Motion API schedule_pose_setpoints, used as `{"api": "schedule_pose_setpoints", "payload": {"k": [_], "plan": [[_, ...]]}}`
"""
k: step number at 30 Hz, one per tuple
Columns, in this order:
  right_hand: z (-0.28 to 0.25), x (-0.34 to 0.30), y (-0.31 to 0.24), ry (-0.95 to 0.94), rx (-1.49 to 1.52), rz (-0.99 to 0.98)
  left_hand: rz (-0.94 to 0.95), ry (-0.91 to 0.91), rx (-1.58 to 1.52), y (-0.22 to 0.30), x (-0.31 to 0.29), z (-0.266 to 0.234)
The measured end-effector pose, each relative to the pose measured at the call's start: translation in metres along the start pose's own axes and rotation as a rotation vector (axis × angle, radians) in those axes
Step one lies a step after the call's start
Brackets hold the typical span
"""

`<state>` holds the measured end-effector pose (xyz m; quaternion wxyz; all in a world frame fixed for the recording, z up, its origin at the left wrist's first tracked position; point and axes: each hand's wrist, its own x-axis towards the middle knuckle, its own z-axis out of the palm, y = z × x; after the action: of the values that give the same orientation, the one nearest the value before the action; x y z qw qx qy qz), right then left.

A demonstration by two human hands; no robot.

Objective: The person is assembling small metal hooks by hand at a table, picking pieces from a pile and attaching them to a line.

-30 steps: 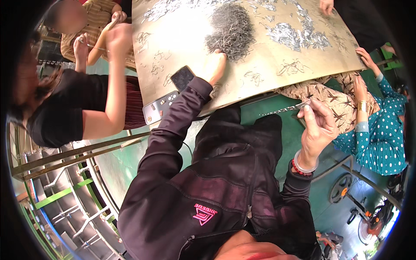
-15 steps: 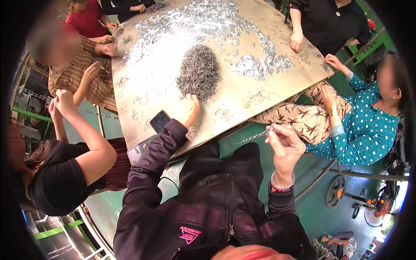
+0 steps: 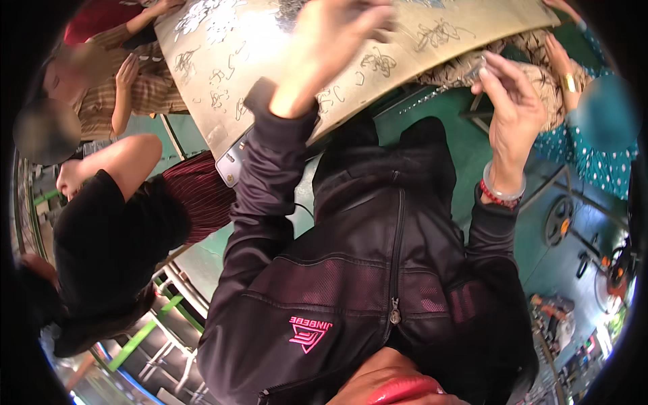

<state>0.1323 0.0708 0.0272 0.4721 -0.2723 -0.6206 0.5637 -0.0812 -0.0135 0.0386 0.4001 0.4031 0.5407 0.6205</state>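
Observation:
My right hand [image 3: 511, 101], with a clear bangle and red beads at its wrist, pinches one end of a thin chain of small metal links [image 3: 432, 96]. The chain trails leftward past the table's near edge. Smeared by motion, my left hand [image 3: 324, 57] is raised over the table [image 3: 263, 71]; whether its fingers hold anything cannot be made out. Bent dark wire pieces [image 3: 378, 63] lie in loose clusters near that hand. A larger grey heap of small metal pieces [image 3: 289, 10] shows only in part behind it.
Flat shiny metal pieces [image 3: 202, 17] spread over the far left of the table. A pale phone [image 3: 231, 160] lies at its near left corner, beside my sleeve. Co-workers sit close: one in black [image 3: 111, 216] at left, one in dotted teal [image 3: 594, 152] at right.
My left hand has lifted from the edge of the heap and moved up and right. The right hand, still pinching the chain, has moved right and up. The whole view has shifted too.

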Motion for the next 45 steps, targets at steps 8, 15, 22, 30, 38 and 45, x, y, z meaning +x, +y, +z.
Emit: {"api": "schedule_pose_setpoints", "payload": {"k": [8, 15, 22, 30, 38, 45], "plan": [[-0.012, -0.002, 0.011, 0.008, 0.082, -0.044, -0.019, -0.295, -0.249, -0.004, 0.003, 0.084], [-0.006, -0.002, 0.010, -0.034, 0.150, -0.061, 0.138, -0.151, -0.218, -0.012, -0.002, 0.093], [-0.033, 0.030, 0.014, 0.132, -0.002, -0.066, 0.364, 0.075, 0.179, -0.031, -0.021, 0.098], [-0.012, 0.164, 0.167, -0.239, -0.751, -0.196, 0.311, 0.064, 0.286, -0.043, -0.029, 0.082], [-0.002, 0.179, 0.216, -0.436, -1.073, -0.320, 0.266, 0.165, 0.297, -0.044, -0.029, 0.064], [0.001, 0.186, 0.214, -0.489, -1.091, -0.365, 0.336, 0.105, 0.216, -0.043, -0.036, 0.062]]}}
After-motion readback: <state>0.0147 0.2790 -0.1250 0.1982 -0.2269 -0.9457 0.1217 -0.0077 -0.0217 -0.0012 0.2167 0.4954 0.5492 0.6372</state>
